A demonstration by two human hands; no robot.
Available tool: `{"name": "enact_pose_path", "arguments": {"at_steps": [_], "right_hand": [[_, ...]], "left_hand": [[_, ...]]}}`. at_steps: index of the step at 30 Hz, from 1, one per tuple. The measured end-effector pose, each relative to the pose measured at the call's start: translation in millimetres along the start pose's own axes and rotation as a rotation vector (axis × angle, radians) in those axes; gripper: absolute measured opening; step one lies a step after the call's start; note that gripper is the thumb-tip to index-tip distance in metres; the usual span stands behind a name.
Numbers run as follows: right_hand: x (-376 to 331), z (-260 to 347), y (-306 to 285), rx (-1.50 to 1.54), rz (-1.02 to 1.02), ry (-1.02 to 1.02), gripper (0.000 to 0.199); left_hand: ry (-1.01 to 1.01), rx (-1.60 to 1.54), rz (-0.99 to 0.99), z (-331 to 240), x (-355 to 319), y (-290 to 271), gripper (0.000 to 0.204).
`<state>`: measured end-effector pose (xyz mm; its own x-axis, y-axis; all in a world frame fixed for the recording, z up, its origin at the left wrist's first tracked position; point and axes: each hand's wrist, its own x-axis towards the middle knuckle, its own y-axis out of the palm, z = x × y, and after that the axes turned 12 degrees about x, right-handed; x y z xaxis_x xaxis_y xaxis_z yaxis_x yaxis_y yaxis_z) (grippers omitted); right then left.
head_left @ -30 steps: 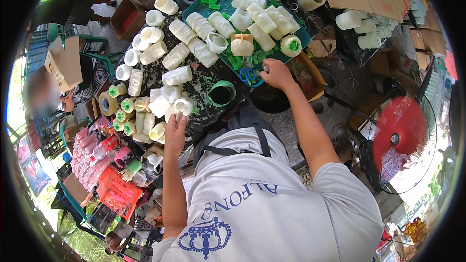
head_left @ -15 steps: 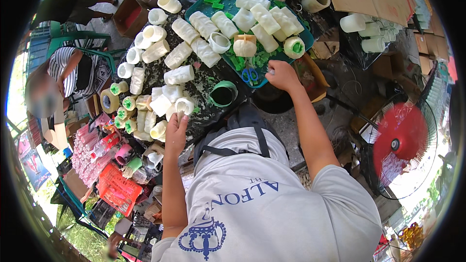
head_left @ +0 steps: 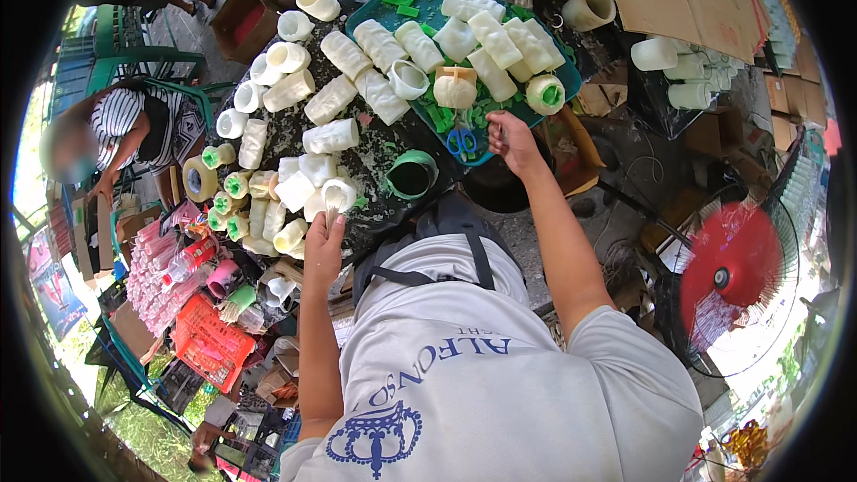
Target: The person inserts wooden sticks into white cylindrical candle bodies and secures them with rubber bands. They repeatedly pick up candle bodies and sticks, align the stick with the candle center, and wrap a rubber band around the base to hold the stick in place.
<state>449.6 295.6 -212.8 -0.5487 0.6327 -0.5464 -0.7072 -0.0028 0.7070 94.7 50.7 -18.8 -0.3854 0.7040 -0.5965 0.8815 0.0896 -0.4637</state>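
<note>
My left hand (head_left: 323,248) is closed round a pale bundle of thin strands (head_left: 333,206), beside the cluster of white wax-like cylinders (head_left: 295,189) at the table's near left. Closed as well, my right hand (head_left: 516,145) hovers by the near right edge of the teal tray (head_left: 486,161); whatever its fingers hold is too small to make out. Blue-handled scissors (head_left: 461,141) lie in the tray near that hand. White cylinders (head_left: 492,38), green pieces (head_left: 407,0) and a ribbed tan block (head_left: 454,87) fill the tray.
A green hollow cylinder (head_left: 411,175) stands near the table edge. Tape (head_left: 200,180) is at the left. A spinning red fan (head_left: 721,277) is to my right. A seated person (head_left: 134,129) is at the left; an open cardboard box (head_left: 589,145) lies beyond my right forearm.
My right hand has shifted slightly right and turned, its fingers now pointing more upward. My left hand stays by the cylinders with the strands. The person at the left has moved an arm.
</note>
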Motion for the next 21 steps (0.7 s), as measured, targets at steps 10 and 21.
{"name": "enact_pose_path", "arguments": {"at_steps": [10, 21], "right_hand": [[-14.8, -9.9, 92.8, -1.419, -0.298, -0.126, 0.028], [-3.2, -7.6, 84.4, -1.728, -0.355, -0.32, 0.043]], "left_hand": [[-0.01, -0.014, -0.018, -3.9, -0.7, -3.1, 0.025], [-0.013, 0.022, 0.026, 4.7, -1.1, -2.4, 0.029]]}}
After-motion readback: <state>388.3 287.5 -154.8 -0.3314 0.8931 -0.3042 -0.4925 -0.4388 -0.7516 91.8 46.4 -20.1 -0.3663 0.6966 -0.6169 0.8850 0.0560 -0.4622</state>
